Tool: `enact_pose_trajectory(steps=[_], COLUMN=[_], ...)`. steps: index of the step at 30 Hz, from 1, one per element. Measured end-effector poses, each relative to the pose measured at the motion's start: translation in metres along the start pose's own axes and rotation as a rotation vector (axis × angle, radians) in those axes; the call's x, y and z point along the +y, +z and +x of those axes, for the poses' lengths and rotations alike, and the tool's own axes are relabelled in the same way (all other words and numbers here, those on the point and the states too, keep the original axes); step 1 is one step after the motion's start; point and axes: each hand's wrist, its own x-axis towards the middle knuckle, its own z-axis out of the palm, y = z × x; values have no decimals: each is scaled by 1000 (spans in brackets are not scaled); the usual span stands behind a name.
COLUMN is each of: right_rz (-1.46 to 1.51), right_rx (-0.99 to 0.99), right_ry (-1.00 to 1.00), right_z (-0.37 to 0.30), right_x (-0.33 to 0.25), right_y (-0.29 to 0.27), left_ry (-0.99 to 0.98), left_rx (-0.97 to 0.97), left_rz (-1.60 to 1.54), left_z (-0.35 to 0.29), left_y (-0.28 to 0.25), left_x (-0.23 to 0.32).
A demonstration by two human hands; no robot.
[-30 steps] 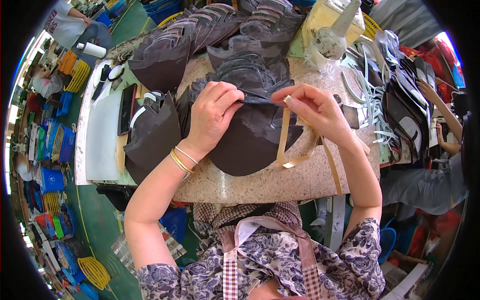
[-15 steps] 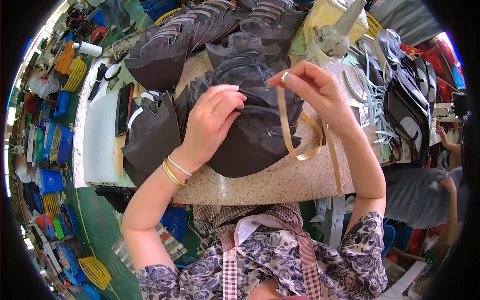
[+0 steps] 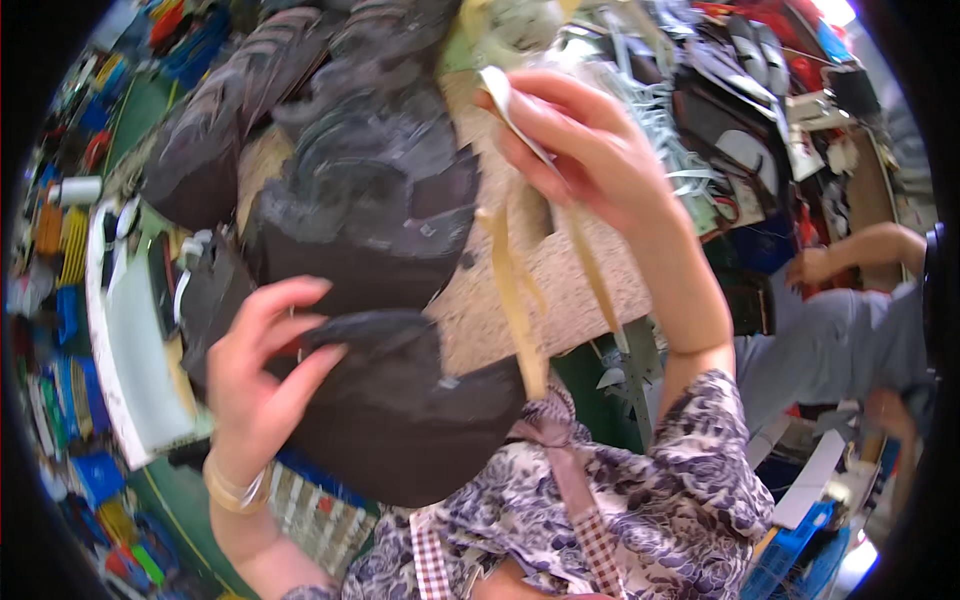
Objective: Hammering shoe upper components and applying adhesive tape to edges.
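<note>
A dark brown shoe-upper piece with a curved lower edge is held close to my body, past the table's near side. My left hand grips its upper left edge between thumb and fingers. Raised over the table, my right hand pinches a thin white strip. Tan tape hangs in loops below that hand; where it joins the white strip is hidden by the fingers. Behind the held piece lies a stack of similar dark pieces, blurred by motion.
More dark pieces are stacked at the far left. A pale board lies along the table's left side. White strips and cut shoe parts are heaped at the right, near another person's arm.
My left hand has moved down and left, with a dark piece now brought toward my body. My right hand now shows a longer white strip. The whole view has shifted.
</note>
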Motion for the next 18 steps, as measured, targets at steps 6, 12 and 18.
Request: enact_pose_trajectory(steps=[6,12,18], right_rz=[-456,-662,-740], right_rx=[-255,-282,-324], right_ry=[245,11,-3], right_z=[-53,-41,-39], right_x=[28,55,60], right_y=[47,64,75], left_ry=[-183,-125,-139], left_rx=[-224,-181,-247], left_rz=[-255,-254,-240], left_z=[-4,-9,-15], left_y=[61,68,56], left_x=[-53,-49,-45])
